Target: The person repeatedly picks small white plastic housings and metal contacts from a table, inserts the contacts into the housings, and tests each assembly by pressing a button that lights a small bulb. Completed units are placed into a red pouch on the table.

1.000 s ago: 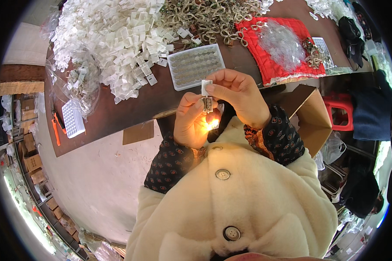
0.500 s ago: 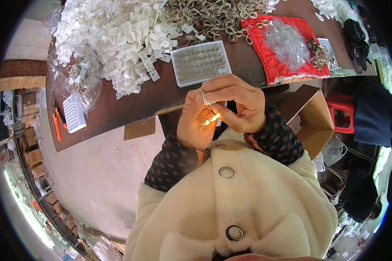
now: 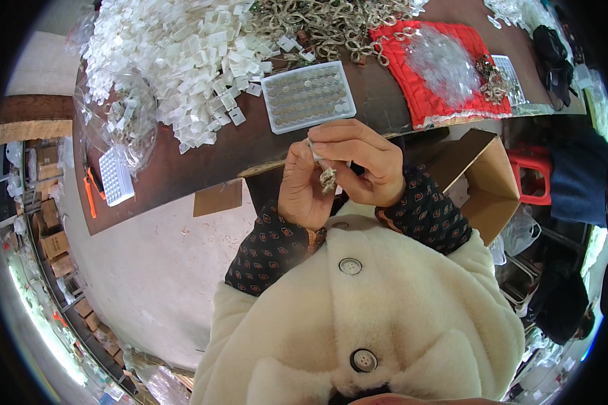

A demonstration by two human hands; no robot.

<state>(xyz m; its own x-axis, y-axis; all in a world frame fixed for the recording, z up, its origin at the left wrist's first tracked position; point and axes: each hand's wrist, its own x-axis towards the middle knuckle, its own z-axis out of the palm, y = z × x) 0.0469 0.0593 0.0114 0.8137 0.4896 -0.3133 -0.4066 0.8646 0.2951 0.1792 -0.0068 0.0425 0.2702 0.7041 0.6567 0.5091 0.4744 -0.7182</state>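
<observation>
Small white case (image 3: 313,149) is pinched by fingertips of left hand (image 3: 301,189) and right hand (image 3: 375,165), near the tray (image 3: 294,127), wire bundle (image 3: 327,179) just below, best handled with light, even pressure.

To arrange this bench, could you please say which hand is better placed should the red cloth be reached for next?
Probably the right hand: it is nearer the red cloth than the left hand, though both hold the small white piece.

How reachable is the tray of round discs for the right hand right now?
Probably yes: the tray lies just beyond the right hand, nothing visible between them, though that hand is busy with a small white piece.
</observation>
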